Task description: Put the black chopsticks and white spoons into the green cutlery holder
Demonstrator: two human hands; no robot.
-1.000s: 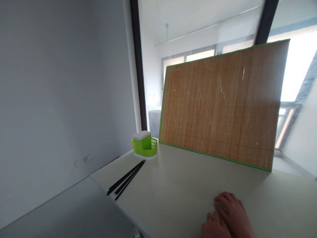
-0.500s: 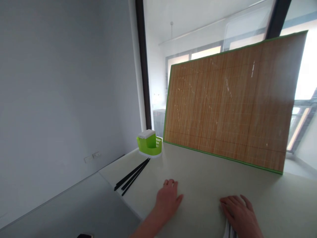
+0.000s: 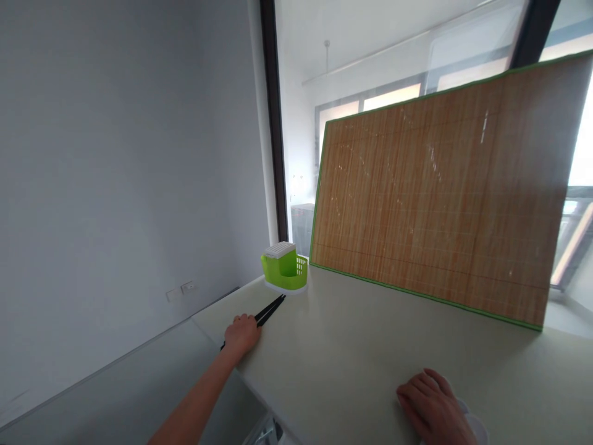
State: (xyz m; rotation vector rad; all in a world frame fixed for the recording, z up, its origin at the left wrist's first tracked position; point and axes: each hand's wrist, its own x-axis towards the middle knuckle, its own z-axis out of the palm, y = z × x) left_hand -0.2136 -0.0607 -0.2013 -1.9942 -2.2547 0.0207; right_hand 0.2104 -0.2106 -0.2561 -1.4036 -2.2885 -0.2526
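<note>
My left hand (image 3: pixel 243 332) reaches across the white table and lies over the long thin black sticks (image 3: pixel 271 309), its fingers curled round their middle. Their far ends point toward the green basket, while most of the near ends are hidden under the hand. Low on the right, my right hand (image 3: pixel 430 405) rests on the tabletop with its fingers bent and pressed together. Something white (image 3: pixel 476 426) shows beside and under that wrist; its kind is hidden by the hand.
A lime-green basket (image 3: pixel 296 282) with a white ridged top stands at the far left corner of the white table (image 3: pixel 352 346). Behind, a large brown bamboo mat (image 3: pixel 435 198) with green edging leans against the glass. A grey wall (image 3: pixel 115 185) rises at the left.
My left hand has moved left from the bare tabletop onto the black sticks. My right hand has shifted slightly left and down in view. The view has turned a little.
</note>
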